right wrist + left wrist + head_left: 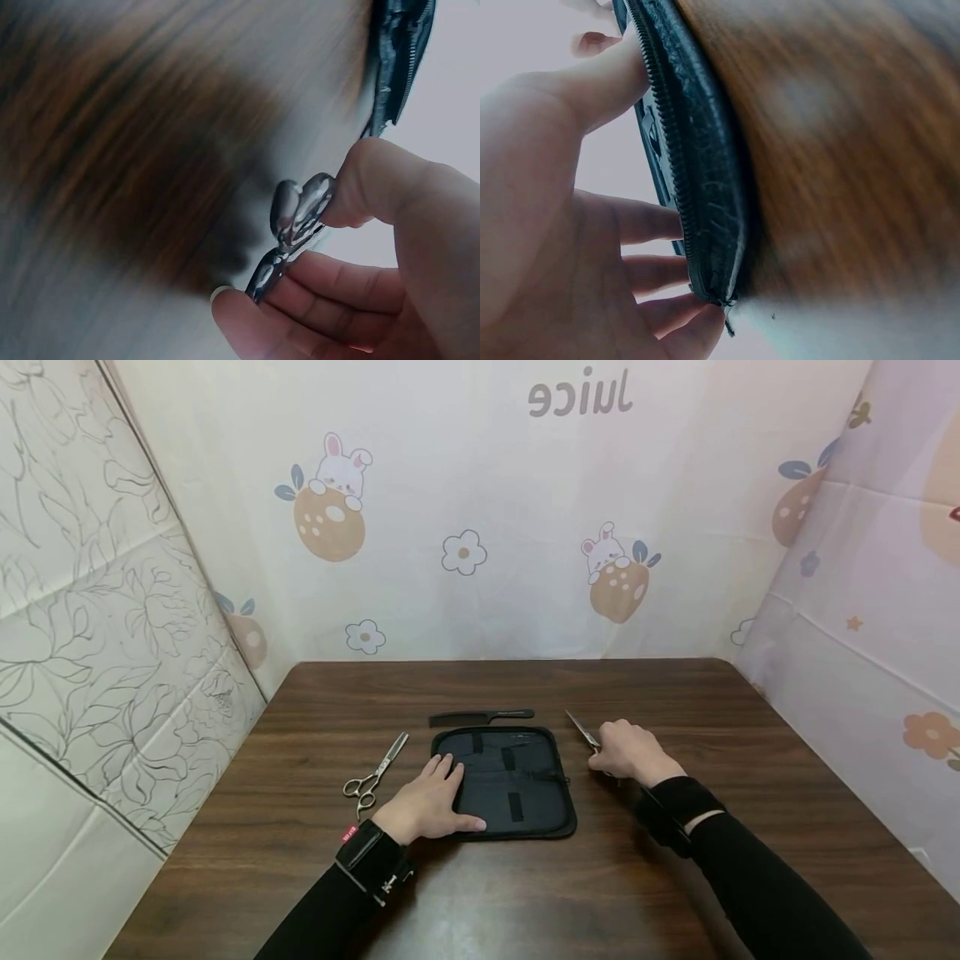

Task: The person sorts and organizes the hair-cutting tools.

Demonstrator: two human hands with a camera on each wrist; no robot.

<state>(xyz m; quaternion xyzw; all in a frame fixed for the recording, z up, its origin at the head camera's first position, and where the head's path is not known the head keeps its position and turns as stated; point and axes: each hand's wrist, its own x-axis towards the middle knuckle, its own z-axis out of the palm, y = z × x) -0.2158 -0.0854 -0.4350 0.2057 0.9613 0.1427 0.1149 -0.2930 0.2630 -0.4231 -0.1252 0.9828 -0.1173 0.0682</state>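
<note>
1. While the right hand (632, 752) pinches them by the handles, the silver scissors (583, 731) sit just past the right side of the case, toward the far part of the counter (757, 760). Their blades point away from the person and to the left, so the long axis slants toward the far edge. Whether the tips touch the wood, I cannot tell.
2. The right hand's fingers curl about the metal rings, thumb opposite; the right wrist view shows the rings between them.
3. A strip of wood separates the scissors from the black case (483, 793); beyond the right hand, a broad stretch runs to the counter's right edge.
4. The case lies flat, slightly wider than deep, its dark straps facing up and zipper teeth along its rim.
5. On its near left corner rests the left hand (431, 802), fingers spread and extended, thumb along the near rim.
6. Just beyond the case's far rim, a black comb (461, 719) lies crosswise, handle to the right, with wood between it and the far edge.
7. Left of the case, thinning scissors (392, 755) point away and rightward, rings toward the person.
8. Past the counter's far edge hangs a pale printed curtain (465, 460).
</note>
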